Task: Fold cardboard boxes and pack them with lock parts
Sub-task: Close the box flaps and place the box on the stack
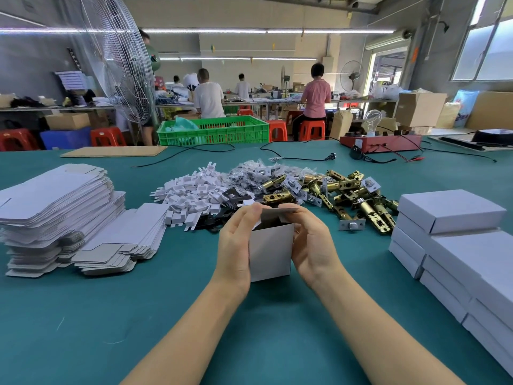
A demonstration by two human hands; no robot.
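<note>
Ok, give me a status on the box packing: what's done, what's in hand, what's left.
Done: closed white boxes stand stacked at the right of the table. In hand: the left hand and right hand hold one upright box, fingers at its top flap; whether it is already filled cannot be told. Left: a tall stack of flat box blanks at the left, plus piles of white plastic pieces and brass latches.

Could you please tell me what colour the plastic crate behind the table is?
The plastic crate is bright green, seen clearly in the head view.
</note>
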